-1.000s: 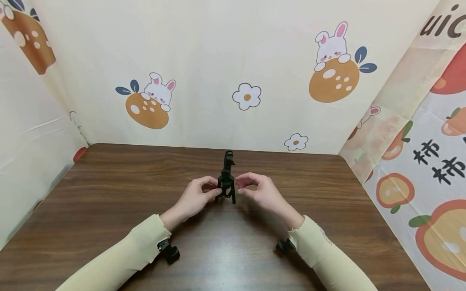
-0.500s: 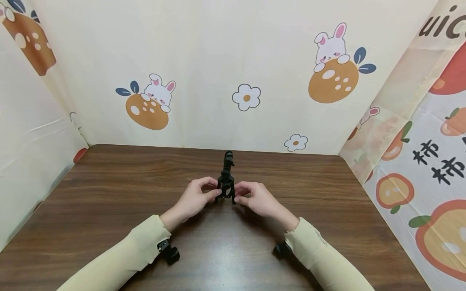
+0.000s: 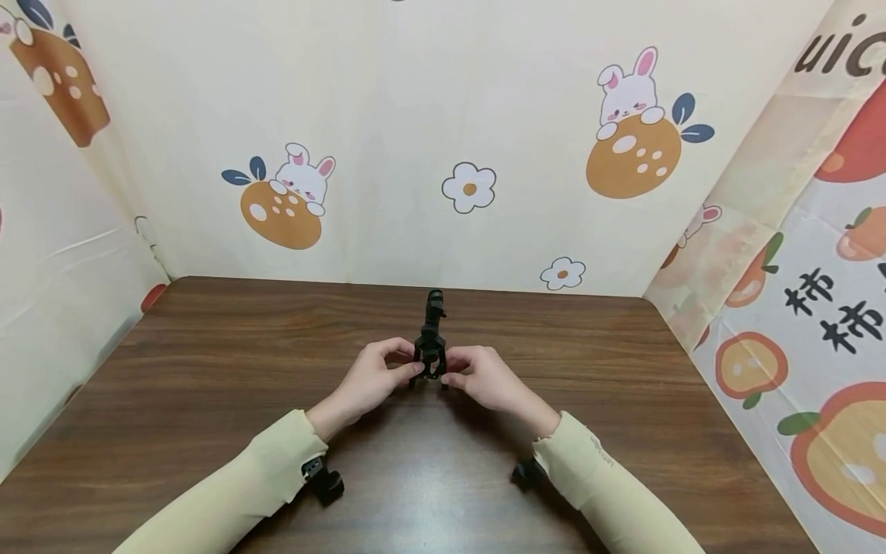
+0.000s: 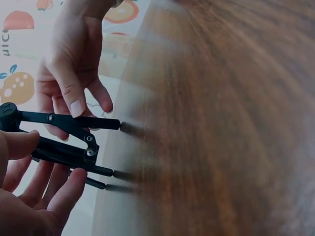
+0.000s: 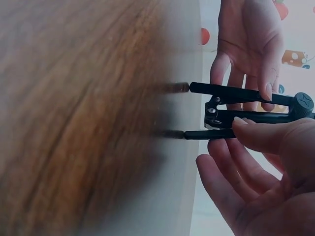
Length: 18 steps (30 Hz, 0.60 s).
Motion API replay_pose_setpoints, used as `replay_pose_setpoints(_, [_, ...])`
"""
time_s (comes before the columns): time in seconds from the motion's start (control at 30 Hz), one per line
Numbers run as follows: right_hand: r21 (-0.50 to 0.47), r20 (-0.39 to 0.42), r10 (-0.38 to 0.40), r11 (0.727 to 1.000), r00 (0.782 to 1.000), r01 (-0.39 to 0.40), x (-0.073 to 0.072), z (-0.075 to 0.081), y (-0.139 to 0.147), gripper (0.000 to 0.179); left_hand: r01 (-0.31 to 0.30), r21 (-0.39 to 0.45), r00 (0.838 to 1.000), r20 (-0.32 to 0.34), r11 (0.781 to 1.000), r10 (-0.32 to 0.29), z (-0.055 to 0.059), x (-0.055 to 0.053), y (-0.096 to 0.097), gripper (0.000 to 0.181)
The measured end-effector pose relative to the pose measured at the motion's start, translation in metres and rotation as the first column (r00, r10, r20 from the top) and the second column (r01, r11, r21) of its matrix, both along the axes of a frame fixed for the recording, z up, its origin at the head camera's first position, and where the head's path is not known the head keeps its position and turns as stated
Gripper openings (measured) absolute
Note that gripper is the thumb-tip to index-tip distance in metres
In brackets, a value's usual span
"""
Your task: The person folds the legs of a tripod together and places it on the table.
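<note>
A small black tripod stands upright on the wooden table, legs spread and its dark top section rising toward the back wall. My left hand pinches the leg on the left between thumb and fingers. On the other side, my right hand holds the right leg, thumb in front and fingers behind. Seen from the left wrist, the tripod shows its three legs, joined by a hinged brace to the centre column, with the feet at the tabletop. The right wrist view has the right thumb laid along one leg.
The brown wood-grain table reaches back to a cream curtain printed with rabbits and flowers. A fruit-print cloth hangs along the right side, a white one on the left. Small black cameras sit at both wrists.
My right hand has come in leftward and slightly down, from just beside the tripod to gripping its right leg. The left hand keeps its hold, and the tripod stays in place.
</note>
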State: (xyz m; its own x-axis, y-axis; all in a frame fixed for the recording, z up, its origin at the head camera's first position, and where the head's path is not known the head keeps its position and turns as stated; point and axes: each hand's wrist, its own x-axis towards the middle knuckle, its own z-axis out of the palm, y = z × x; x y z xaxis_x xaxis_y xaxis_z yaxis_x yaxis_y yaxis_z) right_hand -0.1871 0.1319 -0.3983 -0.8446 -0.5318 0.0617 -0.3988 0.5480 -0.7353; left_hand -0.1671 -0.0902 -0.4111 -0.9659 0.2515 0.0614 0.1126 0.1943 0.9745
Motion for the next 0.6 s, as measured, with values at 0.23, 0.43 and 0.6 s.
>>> replay_pose_setpoints(0.23, [0.005, -0.04, 0.018, 1.0, 0.999, -0.018, -0.0035, -0.001, -0.0006, 0.015, 0.01, -0.004, 1.0, -0.002, 1.0, -0.01, 0.0008, -0.0002, 0.0008, 0.011])
replay_pose_setpoints(0.43, [0.014, -0.089, 0.04, 0.999, 0.995, -0.039, -0.0066, -0.0016, -0.0006, 0.014, 0.039, -0.001, 0.999, -0.004, 0.999, -0.039, 0.0014, -0.0008, 0.0013, 0.009])
replay_pose_setpoints(0.6, [0.02, -0.103, 0.043, 0.999, 0.994, -0.041, -0.0077, -0.0017, -0.0017, 0.014, 0.051, -0.011, 0.999, 0.0, 0.999, -0.051, 0.0014, -0.0018, 0.0009, 0.009])
